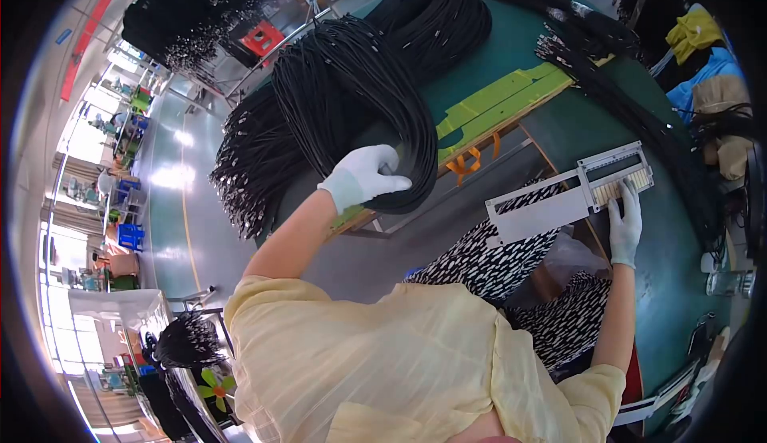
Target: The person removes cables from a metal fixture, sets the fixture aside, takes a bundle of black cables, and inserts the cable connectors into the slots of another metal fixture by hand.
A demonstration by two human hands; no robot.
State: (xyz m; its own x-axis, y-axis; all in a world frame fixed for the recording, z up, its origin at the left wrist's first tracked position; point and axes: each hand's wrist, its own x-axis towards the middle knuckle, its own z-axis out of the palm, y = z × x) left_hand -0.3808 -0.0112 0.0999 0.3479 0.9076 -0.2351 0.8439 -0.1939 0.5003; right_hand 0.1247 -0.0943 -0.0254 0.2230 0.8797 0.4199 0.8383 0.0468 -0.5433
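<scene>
My left hand [367, 175], in a white glove, is over the near end of a big looped bundle of black cables [359, 83], thumb and fingers apart. Nothing shows between its fingers. On the right, my gloved right hand [625, 223] lies with outstretched fingers on a white slotted frame [539, 217]. Its fingertips touch a row of small pale pieces in the frame's right-hand section [611, 187]. The frame's left part reaches past the table edge, above my patterned black-and-white clothing.
Green tabletops [511, 27] carry more black cables [447, 11], with yellow-green tape [503, 103] along one edge. Orange straps [465, 165] hang below it. Yellow and blue cloths [693, 35] are at the upper right. A clear jar [729, 283] stands at the right edge.
</scene>
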